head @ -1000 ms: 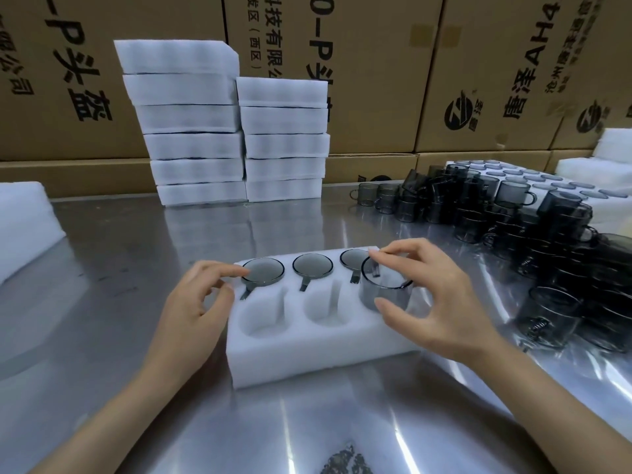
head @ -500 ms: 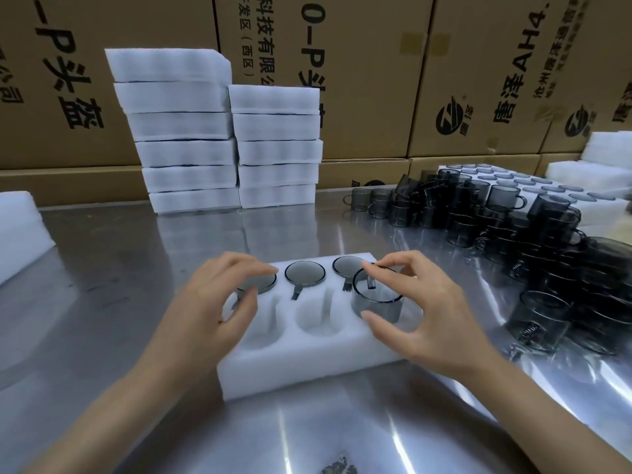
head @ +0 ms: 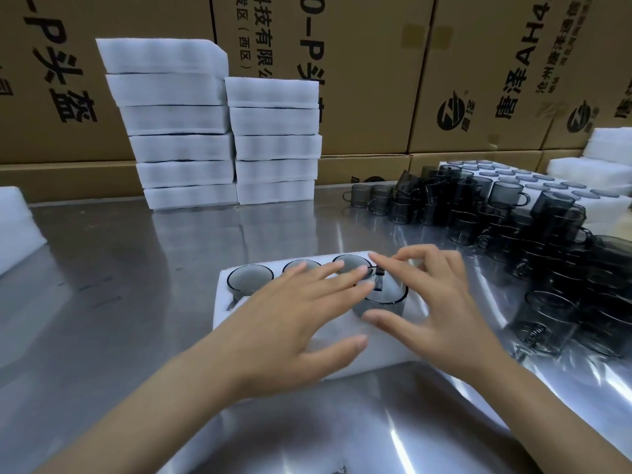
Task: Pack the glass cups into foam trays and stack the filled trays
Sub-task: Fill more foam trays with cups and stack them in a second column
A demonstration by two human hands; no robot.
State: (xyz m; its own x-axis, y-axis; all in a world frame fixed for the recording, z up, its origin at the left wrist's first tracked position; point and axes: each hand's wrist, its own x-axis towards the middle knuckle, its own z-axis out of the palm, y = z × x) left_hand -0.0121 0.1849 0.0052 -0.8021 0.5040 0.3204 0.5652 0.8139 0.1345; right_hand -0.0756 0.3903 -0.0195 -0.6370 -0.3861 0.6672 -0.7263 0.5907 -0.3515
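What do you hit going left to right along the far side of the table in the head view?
Loose foam block at the left edge → taller stack of foam trays → shorter stack of foam trays → pile of loose dark glass cups → flat foam tray filled with cups → white foam blocks at the far right.

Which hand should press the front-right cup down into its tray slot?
Right, probably. The right hand already holds the cup between thumb and fingers, while the left hand lies flat across the foam tray.
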